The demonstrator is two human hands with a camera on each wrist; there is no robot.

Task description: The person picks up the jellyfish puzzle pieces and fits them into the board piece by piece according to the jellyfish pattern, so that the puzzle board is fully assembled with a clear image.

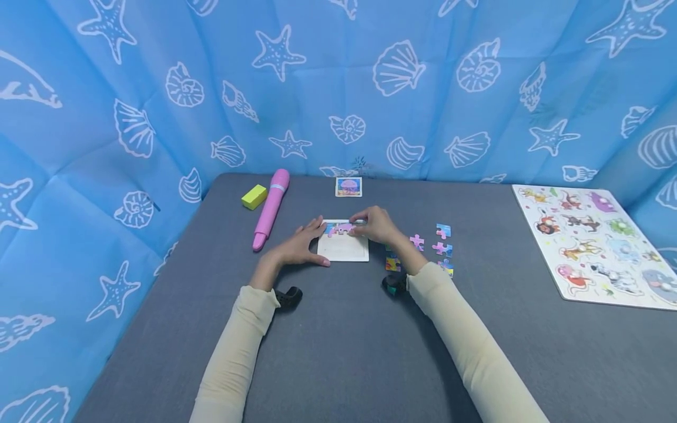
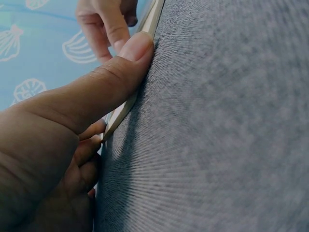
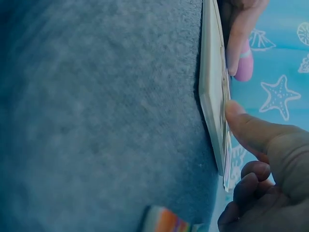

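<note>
A small pale puzzle tray (image 1: 344, 249) lies on the table, with joined pink and blue jigsaw pieces (image 1: 331, 229) along its far side. My left hand (image 1: 300, 247) rests at the tray's left side, thumb at the near corner and fingers spread toward the far corner. In the left wrist view, that thumb (image 2: 113, 77) touches the tray's edge. My right hand (image 1: 376, 225) pinches a pink puzzle piece (image 1: 346, 227) at the far right of the tray. In the right wrist view its thumb (image 3: 251, 128) is on the tray; the index fingertip is hidden there.
Several loose jigsaw pieces (image 1: 442, 249) lie right of the tray, some behind my right forearm. A jellyfish picture card (image 1: 348, 187) is at the back. Left stand a pink microphone-shaped pen (image 1: 272, 208) and yellow block (image 1: 254, 197). An animal puzzle board (image 1: 587, 244) lies far right.
</note>
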